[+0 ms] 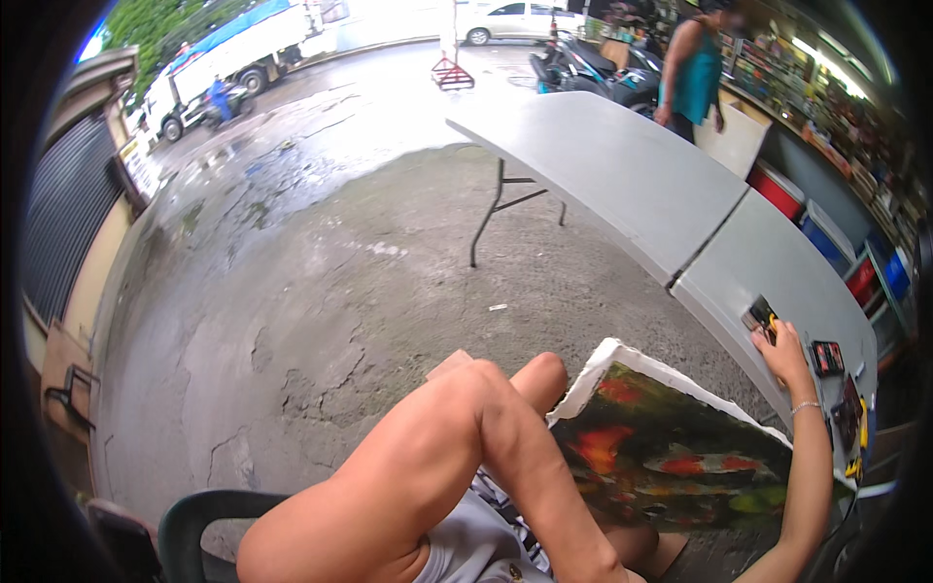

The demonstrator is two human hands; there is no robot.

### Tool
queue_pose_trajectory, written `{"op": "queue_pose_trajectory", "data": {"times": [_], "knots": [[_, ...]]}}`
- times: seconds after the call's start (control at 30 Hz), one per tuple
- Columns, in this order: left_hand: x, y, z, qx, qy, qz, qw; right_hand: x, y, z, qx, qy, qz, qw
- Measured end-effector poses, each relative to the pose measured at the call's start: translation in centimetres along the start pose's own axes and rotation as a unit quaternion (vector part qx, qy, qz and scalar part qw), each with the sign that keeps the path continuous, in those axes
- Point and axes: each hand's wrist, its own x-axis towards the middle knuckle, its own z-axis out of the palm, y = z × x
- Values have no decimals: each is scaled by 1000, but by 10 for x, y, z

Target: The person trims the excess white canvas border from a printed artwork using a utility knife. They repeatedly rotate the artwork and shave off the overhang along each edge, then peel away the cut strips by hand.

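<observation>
My right hand (781, 348) reaches to the folding table's edge, fingers closed on a black-and-yellow tool (759, 315). Beside it on the tabletop lie a small dark case of small parts (827, 358), dark items and yellow-handled tools (857, 464). Below that arm, a painted canvas (671, 466), dark green with red-orange patches and white turned edges, leans across my lap near my bare bent legs (457, 428). I cannot make out my left hand anywhere.
The white folding table (622, 175) runs diagonally away. A person in teal (688, 83) stands behind it near motorcycles (593, 73) and cluttered shelves. A truck (224, 68), rider (218, 99) and white van (515, 24) are outside; a chair arm (204, 505) is at lower left.
</observation>
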Motion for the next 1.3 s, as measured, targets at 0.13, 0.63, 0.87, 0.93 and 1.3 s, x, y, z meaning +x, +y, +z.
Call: {"op": "queue_pose_trajectory", "data": {"times": [0.13, 0.63, 0.87, 0.93, 1.3], "knots": [[6, -10, 4, -7, 17, -26, 999, 14, -10, 24, 24, -17, -36, 999], [21, -8, 17, 49, -18, 52, 997, -2, -27, -7, -6, -86, 22, 996], [19, 2, 15, 63, -25, 81, 994, 1, -27, -5, -10, -104, 13, 994], [19, 6, 15, 68, -26, 88, 993, 2, -29, -4, -5, -111, 12, 994], [-16, 36, -6, 128, -71, 137, 980, 4, -21, -4, 4, -109, 18, 994]]}}
